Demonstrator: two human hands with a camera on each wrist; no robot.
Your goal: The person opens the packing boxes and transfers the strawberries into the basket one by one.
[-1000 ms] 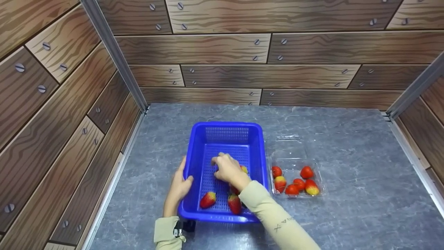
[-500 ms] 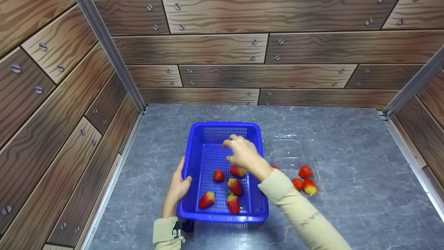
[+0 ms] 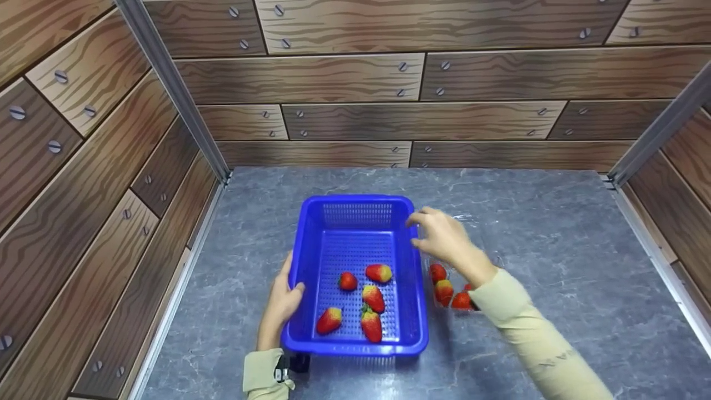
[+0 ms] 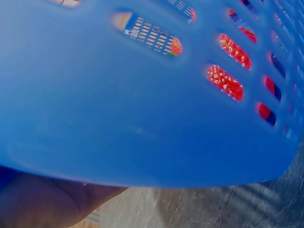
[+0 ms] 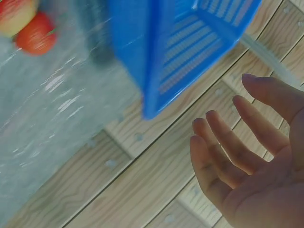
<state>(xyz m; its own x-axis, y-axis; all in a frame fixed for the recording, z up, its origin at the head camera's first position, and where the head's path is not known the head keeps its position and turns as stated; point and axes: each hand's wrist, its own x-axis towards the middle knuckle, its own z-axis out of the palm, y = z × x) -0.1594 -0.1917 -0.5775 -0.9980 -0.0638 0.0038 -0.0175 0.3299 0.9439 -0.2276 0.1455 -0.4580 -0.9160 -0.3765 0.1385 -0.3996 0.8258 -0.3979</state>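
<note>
A blue perforated basket (image 3: 355,349) stands in the middle of the head view. Several strawberries (image 3: 329,320) with yellow tops lie on its floor, along with a smaller plain red fruit (image 3: 348,281). My left hand (image 3: 280,303) holds the basket's left side, thumb at the rim and fingers outside. In the left wrist view the basket wall (image 4: 128,118) hides most of that hand. My right hand (image 3: 450,239) hovers by the right rim, its fingers loosely bent; the right wrist view shows nothing in its palm (image 5: 270,190).
Right of the basket lies a clear plastic clamshell (image 5: 57,90) with several red and red-yellow fruits (image 3: 444,291) inside, partly covered by my right arm. Wood-patterned walls (image 3: 355,122) enclose the grey table (image 3: 255,205) at the back and sides.
My right hand has risen out of the basket and moved right, past the right rim. The small red fruit and the strawberries under it are now uncovered. My left hand stays at the basket.
</note>
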